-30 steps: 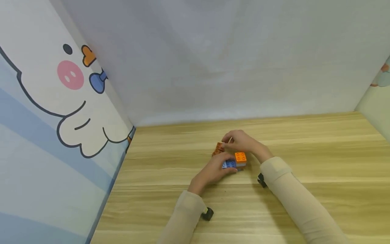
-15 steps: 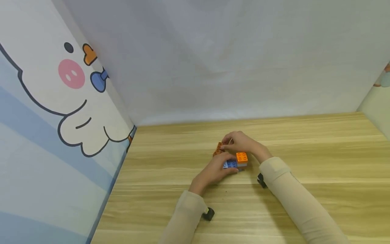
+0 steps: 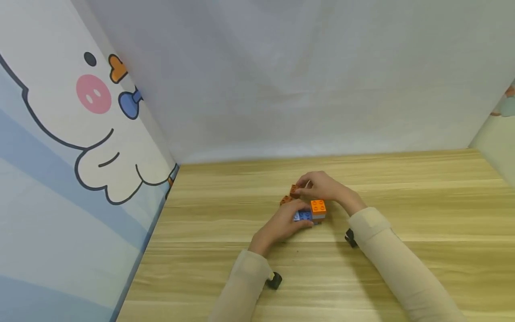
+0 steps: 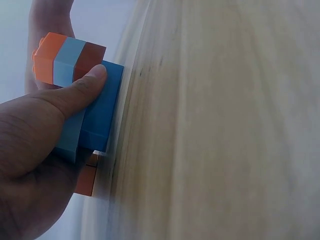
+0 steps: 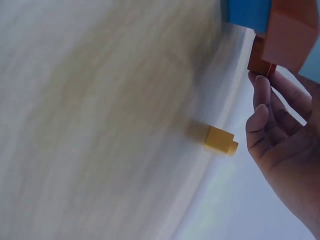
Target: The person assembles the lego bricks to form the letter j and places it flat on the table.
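My left hand point(image 3: 283, 222) grips a toy brick assembly around its blue bricks point(image 4: 104, 115), thumb along the near side. At the assembly's right end rises a small stack: brown at the bottom, pale blue-grey in the middle, an orange brick point(image 3: 318, 206) on top. Beyond it, my right hand point(image 3: 320, 186) pinches a small brown brick point(image 3: 294, 191) between thumb and fingertips. Another brown brick point(image 3: 286, 200) lies just past the left fingers, partly covered by them. In the right wrist view the stack overlaps part of the held brick.
A yellow brick point(image 5: 218, 140) stands on the table near the right hand; in the head view it is hidden. The wooden table point(image 3: 225, 197) ends at a pale curtain point(image 3: 306, 89) behind and a cartoon-printed panel point(image 3: 60, 179) on the left.
The right hand has drawn its brown brick slightly back and right, so a gap now shows between it and the other brown brick. The left hand keeps its grip in place.
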Tool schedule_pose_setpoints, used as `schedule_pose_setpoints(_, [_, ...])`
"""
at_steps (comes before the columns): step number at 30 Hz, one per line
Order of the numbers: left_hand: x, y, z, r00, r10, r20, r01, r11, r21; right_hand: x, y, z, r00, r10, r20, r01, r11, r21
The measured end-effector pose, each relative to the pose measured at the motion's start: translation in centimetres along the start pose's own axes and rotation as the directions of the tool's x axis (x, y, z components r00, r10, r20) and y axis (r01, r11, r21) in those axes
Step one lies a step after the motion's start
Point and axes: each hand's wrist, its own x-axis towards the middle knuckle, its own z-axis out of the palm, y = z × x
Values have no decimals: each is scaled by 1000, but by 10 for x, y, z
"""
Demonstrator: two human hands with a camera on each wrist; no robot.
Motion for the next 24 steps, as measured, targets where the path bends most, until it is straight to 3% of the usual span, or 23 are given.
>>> schedule_pose_setpoints(9, [0,-1,2,1000,11,-7,-11,1000,13,-19,-4,-11,1000,-3,-23,2,998,-57])
schedule_pose_setpoints(24, [1,0,1,1000,9,-12,-10,999,-38,-49,-11,-27,996,-50,-75,43,995,-93])
